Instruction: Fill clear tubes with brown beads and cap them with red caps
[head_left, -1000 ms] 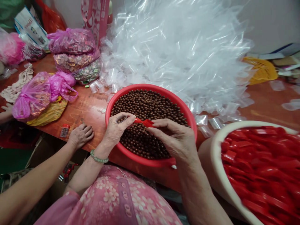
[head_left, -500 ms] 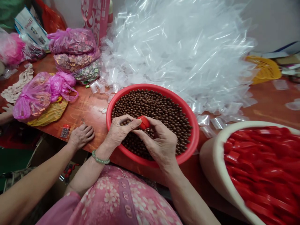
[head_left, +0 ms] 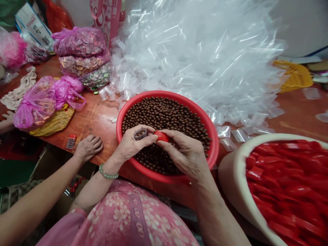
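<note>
My left hand [head_left: 133, 142], with a green bead bracelet on its wrist, is closed around a small clear plastic container [head_left: 140, 134]. Its thumb tip meets a red plastic cap [head_left: 162, 136]. Thumb and fingers of my right hand [head_left: 186, 150] pinch that cap from the other side. Whether cap and container touch is hidden by my left fingers. Both hands are over a red basin [head_left: 214, 143] full of small brown balls [head_left: 164, 109]. A filled container with a red top [head_left: 71, 141] lies on the table to the left.
A co-worker's hand [head_left: 89, 147] rests on the table edge at left; another person's hand [head_left: 8, 119] shows at the far left. Clear containers [head_left: 194, 54] are heaped behind the basin. A cream tub [head_left: 232, 167] of red caps [head_left: 287, 177] stands right. Pink bags [head_left: 79, 42] sit back left.
My right hand has moved slightly right with the red cap. The clear container in my left hand now shows more plainly. The co-worker's hand stays on the table edge.
</note>
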### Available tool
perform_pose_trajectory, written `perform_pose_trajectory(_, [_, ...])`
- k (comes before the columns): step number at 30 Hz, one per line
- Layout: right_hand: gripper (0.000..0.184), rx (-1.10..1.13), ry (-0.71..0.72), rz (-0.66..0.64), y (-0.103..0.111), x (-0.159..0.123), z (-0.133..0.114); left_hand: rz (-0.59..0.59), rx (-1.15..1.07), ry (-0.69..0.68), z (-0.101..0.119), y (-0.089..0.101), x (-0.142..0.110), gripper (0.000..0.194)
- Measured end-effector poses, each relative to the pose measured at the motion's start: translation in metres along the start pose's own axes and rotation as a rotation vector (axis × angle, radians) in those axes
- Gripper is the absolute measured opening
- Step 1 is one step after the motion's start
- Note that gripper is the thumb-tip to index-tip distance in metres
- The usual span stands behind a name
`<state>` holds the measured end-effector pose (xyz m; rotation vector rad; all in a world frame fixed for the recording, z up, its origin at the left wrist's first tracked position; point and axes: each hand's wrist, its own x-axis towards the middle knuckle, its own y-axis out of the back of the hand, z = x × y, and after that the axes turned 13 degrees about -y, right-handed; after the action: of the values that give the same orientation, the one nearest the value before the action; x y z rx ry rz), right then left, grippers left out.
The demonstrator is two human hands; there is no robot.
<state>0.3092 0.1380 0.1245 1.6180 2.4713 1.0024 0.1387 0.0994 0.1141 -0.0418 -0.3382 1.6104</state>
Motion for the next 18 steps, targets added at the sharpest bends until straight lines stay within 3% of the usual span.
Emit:
perform_pose_trajectory(4, [0.016, -0.004, -0.003, -0.179, 0.009, 0.004, 0.000, -0.022, 0.081, -0.032, -0.001, -0.002, 0.001, 0.026])
perform_pose_trajectory(6, [0.015, 0.032, -0.066, -0.207, 0.009, 0.004, 0.002, -0.020, 0.131, -0.032, -0.001, -0.002, 0.002, 0.023])
perform_pose_trajectory(11, [0.031, 0.462, -0.311, -0.034, -0.005, -0.001, 0.013, -0.007, 0.097, -0.022, 0.001, -0.003, 0.003, 0.025])
perform_pose_trajectory(13, [0.030, 0.584, -0.387, 0.052, -0.012, -0.003, 0.014, 0.000, 0.080, -0.026, 0.001, -0.003, 0.002, 0.024])
perform_pose_trajectory(18, [0.022, 0.553, -0.416, 0.140, -0.020, -0.001, 0.011, -0.037, 0.123, -0.009, 0.000, -0.005, 0.001, 0.021])
